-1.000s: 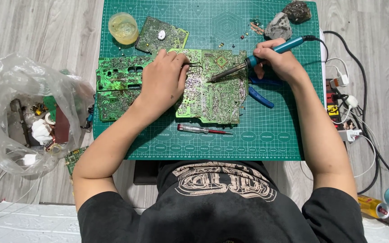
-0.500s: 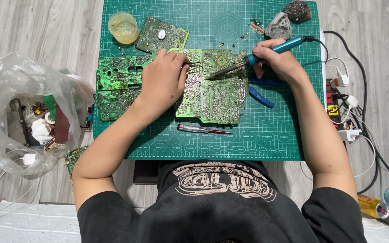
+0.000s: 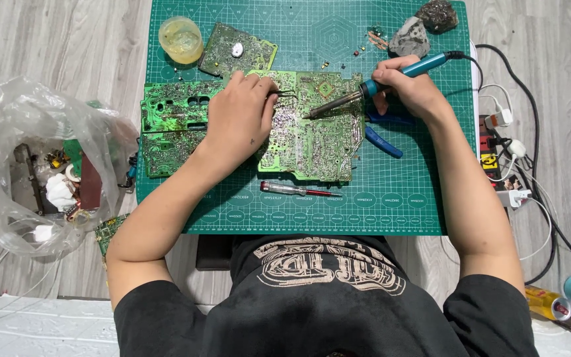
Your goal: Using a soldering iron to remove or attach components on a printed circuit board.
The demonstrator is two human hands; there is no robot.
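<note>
A large green circuit board [image 3: 315, 135] lies solder side up on the green cutting mat [image 3: 391, 198]. My left hand [image 3: 239, 119] rests on its left part and pinches thin tweezers [image 3: 284, 93] that point right. My right hand [image 3: 408, 89] grips a teal-handled soldering iron [image 3: 375, 86]; its metal tip touches the board near the upper middle.
Other green boards [image 3: 170, 125] lie left of my left hand, and a smaller board [image 3: 236, 49] sits beside a yellowish round tub [image 3: 181, 39]. A red-handled screwdriver [image 3: 295, 190], blue pliers [image 3: 383, 141], two rocks [image 3: 410, 38], a plastic bag of scrap [image 3: 41, 165], a power strip and cables [image 3: 503, 152] surround the mat.
The iron's tip has slid a little leftward along the board. My left hand stays in place on the board.
</note>
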